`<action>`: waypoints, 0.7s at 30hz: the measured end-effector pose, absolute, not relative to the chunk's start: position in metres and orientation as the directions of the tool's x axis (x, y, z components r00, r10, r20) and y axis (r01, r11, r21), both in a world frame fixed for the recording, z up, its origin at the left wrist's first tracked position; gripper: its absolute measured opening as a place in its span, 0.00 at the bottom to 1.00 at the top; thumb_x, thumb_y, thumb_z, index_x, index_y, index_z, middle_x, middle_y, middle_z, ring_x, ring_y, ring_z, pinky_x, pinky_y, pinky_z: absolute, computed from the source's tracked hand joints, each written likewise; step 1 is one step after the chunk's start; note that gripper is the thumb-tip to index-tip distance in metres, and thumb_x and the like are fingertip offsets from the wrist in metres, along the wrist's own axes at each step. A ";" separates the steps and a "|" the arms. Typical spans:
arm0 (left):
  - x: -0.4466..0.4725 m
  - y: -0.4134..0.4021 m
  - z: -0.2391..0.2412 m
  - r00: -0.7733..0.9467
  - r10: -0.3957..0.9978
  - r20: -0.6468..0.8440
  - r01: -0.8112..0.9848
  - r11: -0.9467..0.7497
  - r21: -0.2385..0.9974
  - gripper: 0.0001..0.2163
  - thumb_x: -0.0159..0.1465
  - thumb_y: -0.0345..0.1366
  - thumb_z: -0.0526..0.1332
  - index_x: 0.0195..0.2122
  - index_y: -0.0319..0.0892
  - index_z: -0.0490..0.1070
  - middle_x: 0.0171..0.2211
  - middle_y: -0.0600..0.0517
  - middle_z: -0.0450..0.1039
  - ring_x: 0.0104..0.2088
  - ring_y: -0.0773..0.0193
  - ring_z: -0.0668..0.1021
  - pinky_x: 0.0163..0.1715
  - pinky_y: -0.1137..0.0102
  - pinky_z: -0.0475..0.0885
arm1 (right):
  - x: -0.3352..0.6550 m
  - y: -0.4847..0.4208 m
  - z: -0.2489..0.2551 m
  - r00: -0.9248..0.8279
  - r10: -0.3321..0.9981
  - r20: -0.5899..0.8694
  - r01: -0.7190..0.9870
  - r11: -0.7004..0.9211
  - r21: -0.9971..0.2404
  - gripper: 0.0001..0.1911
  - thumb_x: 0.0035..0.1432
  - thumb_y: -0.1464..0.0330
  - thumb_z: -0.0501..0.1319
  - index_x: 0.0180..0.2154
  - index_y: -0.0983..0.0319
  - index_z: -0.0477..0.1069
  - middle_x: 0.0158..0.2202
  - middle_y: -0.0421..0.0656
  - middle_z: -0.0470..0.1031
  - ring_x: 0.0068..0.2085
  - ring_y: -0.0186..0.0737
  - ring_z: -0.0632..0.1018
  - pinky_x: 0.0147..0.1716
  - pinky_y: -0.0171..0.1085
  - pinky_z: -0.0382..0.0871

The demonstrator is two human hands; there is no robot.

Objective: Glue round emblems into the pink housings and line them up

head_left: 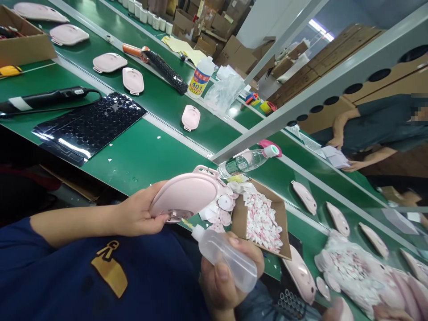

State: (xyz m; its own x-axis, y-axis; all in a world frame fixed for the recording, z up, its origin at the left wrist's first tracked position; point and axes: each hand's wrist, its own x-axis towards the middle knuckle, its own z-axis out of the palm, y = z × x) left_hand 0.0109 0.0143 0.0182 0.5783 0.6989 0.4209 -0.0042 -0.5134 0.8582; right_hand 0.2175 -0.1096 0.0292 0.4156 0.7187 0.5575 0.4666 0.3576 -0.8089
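Note:
My left hand point(139, 215) is closed on the end of a pale pink plastic shell point(187, 191), a rounded piece with a loop handle, tilted above the bench edge. In my right hand point(222, 278) is a translucent squeeze bottle point(229, 256), its fingers wrapped round the body. The bottle's thin yellowish nozzle points at the recess on the shell's lower side; I cannot tell whether it touches. Just beyond lie loose pink and white discs point(224, 203) and a cardboard box point(239, 218) full of small pink-and-white pieces.
More pink shells point(190, 117) sit along the green conveyor point(160, 107). A water bottle point(245, 161), a glue bottle marked 401 point(200, 78), black sheeting point(93, 125) and a corded black tool point(47, 100) lie around. A grey post slants across; a co-worker point(361, 129) handles a box opposite.

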 end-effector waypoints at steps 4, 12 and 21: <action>0.012 0.014 0.018 0.570 0.715 0.404 -0.020 -0.480 0.877 0.30 0.62 0.30 0.60 0.66 0.41 0.58 0.54 0.41 0.75 0.51 0.50 0.80 0.52 0.58 0.77 | 0.217 -0.109 0.032 0.411 0.719 0.560 0.457 0.368 -0.810 0.15 0.62 0.58 0.58 0.47 0.57 0.64 0.36 0.41 0.63 0.35 0.40 0.72 0.34 0.42 0.73; 0.016 0.012 0.019 0.539 0.783 0.311 -0.138 -0.282 0.949 0.29 0.62 0.33 0.64 0.64 0.40 0.61 0.53 0.39 0.75 0.48 0.47 0.81 0.50 0.53 0.77 | 0.215 -0.106 0.038 0.411 0.709 0.573 0.414 0.415 -0.810 0.13 0.64 0.59 0.58 0.48 0.57 0.65 0.36 0.40 0.65 0.33 0.38 0.73 0.33 0.40 0.72; 0.020 0.012 0.020 0.541 0.800 0.259 -0.194 -0.182 0.964 0.30 0.63 0.37 0.66 0.65 0.40 0.61 0.55 0.38 0.74 0.49 0.45 0.81 0.52 0.50 0.76 | 0.216 -0.105 0.039 0.400 0.703 0.588 0.404 0.440 -0.802 0.15 0.64 0.61 0.61 0.50 0.58 0.66 0.38 0.40 0.66 0.36 0.38 0.73 0.35 0.40 0.73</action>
State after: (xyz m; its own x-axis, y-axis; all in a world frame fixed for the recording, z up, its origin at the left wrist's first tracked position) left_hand 0.0196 0.0117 0.0196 0.5407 0.8002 0.2593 -0.1936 -0.1815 0.9641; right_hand 0.2165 -0.1054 0.0391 0.4000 0.7032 0.5879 0.4043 0.4403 -0.8017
